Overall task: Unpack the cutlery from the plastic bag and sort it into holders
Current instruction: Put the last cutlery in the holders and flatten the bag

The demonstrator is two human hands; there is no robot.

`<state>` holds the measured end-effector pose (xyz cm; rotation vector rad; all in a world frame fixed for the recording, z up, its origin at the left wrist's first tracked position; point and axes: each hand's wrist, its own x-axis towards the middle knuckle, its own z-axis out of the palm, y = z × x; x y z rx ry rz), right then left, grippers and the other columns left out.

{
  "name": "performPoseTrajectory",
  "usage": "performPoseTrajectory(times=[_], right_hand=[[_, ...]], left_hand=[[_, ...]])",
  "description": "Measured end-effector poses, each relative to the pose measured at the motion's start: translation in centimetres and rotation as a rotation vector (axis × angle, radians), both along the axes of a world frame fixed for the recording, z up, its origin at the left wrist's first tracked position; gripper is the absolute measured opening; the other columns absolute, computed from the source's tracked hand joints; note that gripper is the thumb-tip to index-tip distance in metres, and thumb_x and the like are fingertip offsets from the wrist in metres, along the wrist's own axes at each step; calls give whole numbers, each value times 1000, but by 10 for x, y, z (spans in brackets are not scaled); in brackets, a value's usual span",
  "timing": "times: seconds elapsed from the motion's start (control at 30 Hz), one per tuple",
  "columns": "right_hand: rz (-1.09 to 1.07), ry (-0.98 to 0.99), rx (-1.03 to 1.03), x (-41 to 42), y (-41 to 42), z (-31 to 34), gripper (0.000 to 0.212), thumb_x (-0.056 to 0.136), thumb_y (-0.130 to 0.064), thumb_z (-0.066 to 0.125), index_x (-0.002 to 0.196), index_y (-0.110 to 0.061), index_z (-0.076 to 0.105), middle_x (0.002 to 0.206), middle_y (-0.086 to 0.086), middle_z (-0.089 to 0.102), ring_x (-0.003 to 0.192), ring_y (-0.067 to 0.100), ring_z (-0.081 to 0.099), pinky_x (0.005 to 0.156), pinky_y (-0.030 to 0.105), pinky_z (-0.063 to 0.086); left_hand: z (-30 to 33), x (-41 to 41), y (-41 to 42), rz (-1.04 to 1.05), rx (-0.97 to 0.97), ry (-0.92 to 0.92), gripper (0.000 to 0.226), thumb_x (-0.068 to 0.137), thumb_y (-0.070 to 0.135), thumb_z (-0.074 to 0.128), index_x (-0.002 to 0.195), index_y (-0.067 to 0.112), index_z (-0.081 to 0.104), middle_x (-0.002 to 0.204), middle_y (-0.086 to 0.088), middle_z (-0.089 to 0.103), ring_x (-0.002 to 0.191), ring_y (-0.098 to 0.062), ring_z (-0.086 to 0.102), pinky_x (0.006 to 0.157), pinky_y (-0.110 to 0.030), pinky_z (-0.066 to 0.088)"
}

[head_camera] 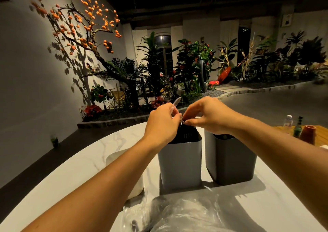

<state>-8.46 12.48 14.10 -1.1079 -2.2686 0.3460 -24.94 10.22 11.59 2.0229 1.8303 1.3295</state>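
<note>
My left hand (162, 120) grips a clear plastic spoon (176, 102) whose bowl sticks up above the fingers. My right hand (206, 115) pinches a small clear piece of cutlery (181, 121) right beside it; what kind it is I cannot tell. Both hands hover over the light grey holder (180, 164) with a black slotted insert (188, 134). A darker grey holder (230, 160) stands to its right. A white holder (134, 187) is mostly hidden behind my left forearm. The crumpled clear plastic bag (177, 214) lies at the table's near edge.
The white marble table (92, 153) curves away on the left. At the far right a wooden surface holds a water bottle (287, 120), a green bottle (298, 127) and an orange cup (308, 134). Plants and an orange-fruited tree line the background.
</note>
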Motion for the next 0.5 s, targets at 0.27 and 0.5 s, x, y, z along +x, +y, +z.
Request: performPoseTrajectory(times=[0.27,0.5], right_hand=[[-77,-244,105,-9,-3,-8,17,88,-20,72,93,-34,79,94,-8,71,84,12,64,74,36,59],[-94,-68,106,-6,-10,-5,19,93,-19,63,106,-26,75,107,-5,74,100,12,66,90,34,55]], left_hand=[[5,0,-6,58,-162,266,6,92,27,72,87,28,75,75,3,66,76,-19,65,64,-32,53],[6,3,-11,68,-31,122,17,96,34,61,89,19,62,77,3,60,75,-20,58,59,-31,44]])
